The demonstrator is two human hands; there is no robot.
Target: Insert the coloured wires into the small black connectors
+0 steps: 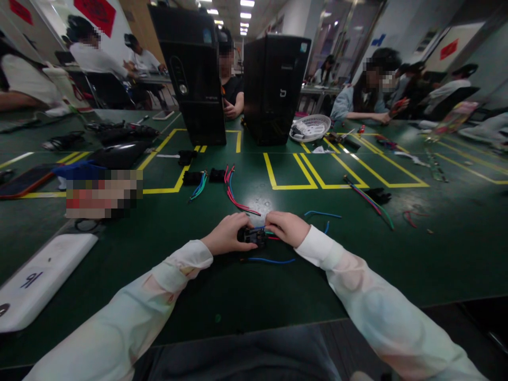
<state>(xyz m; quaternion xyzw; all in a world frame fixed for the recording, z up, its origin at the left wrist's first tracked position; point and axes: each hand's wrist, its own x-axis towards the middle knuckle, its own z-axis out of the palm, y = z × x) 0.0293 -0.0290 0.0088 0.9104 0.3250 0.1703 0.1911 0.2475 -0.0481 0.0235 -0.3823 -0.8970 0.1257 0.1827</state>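
My left hand [229,233] is closed around a small black plastic part [257,237], perhaps a connector housing, just above the green table. At its right side, my right hand [286,227] pinches a thin blue wire [260,227] that runs to the part. Green and red wire ends also stick out under the right fingers. A loose blue wire [272,260] lies in front of the hands, and another blue wire [323,214] lies to the right. Beyond the hands, a bundle of red wires [234,198] leads from a black block [217,175].
Two black computer towers [198,79] stand across the table, with a person behind them. A white basket [311,128] sits right of them. At left lie a white case [47,280] and a dark blue bag-like item [85,170]. More wires [371,203] lie at right.
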